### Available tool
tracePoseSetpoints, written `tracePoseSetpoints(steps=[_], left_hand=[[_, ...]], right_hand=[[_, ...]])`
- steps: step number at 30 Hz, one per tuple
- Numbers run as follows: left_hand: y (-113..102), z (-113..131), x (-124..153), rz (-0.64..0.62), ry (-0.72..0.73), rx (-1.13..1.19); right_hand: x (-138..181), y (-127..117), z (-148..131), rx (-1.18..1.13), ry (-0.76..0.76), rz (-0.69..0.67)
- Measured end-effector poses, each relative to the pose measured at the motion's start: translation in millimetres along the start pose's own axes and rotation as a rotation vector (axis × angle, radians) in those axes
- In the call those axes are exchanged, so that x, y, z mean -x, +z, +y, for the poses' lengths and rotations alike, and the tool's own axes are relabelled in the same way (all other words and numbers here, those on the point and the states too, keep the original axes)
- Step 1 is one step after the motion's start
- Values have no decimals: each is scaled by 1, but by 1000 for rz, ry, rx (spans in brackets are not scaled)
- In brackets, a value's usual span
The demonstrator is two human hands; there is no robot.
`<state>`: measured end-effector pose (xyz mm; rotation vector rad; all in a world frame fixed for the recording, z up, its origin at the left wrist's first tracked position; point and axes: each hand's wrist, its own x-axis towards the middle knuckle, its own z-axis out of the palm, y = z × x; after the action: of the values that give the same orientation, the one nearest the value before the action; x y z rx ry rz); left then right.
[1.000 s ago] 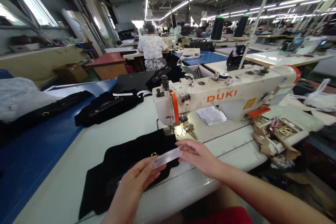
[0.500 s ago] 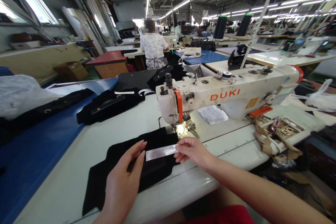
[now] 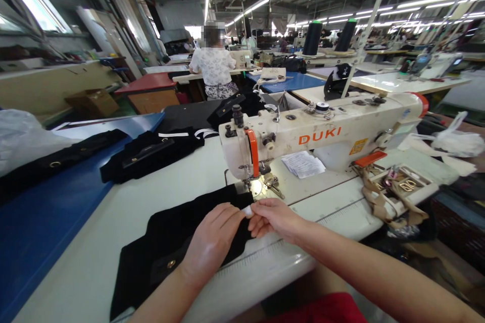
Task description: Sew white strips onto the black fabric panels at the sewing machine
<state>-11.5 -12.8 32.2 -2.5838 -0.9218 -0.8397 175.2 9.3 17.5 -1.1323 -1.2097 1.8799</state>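
Observation:
A small white label shows between my two hands, most of it hidden by the fingers. My right hand pinches one end of it. Fingers together, my left hand closes on the other end. Beneath both hands lies a black fabric piece with a brass-coloured eyelet, flat on the white sewing table. The fabric's far edge reaches close to the needle area of the sewing machine, just beyond my fingers.
Several printed white labels lie stacked on the machine bed. At right sits a tray with metal rings and tan straps. More black pieces lie at left, near a blue board. A person works further ahead.
My left hand has moved right and closed on the label's free end, so the strip is now mostly covered. The right hand keeps its pinch. The view has shifted slightly.

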Motion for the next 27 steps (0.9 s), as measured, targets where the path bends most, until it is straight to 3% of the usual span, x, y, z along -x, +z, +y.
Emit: tracePoseSetpoints(steps=[2, 4, 6, 8, 11, 15, 27], left_hand=[[5, -4, 4, 24, -6, -8], [11, -7, 9, 10, -15, -8], [15, -11, 13, -17, -27, 4], [18, -15, 15, -48, -43, 22], [19, -20, 15, -87, -62, 40], [19, -27, 13, -108, -71, 37], [27, -16, -6, -162, -5, -53]], right_hand=[[7, -4, -1, 244, -145, 107], [19, -7, 1, 579, -401, 201], [33, -9, 7, 914, -657, 173], [44, -9, 14, 1174, -806, 71], [47, -7, 20, 1378, -841, -5], [34, -7, 19, 1484, -863, -16], [30, -9, 19, 1471, -891, -4]])
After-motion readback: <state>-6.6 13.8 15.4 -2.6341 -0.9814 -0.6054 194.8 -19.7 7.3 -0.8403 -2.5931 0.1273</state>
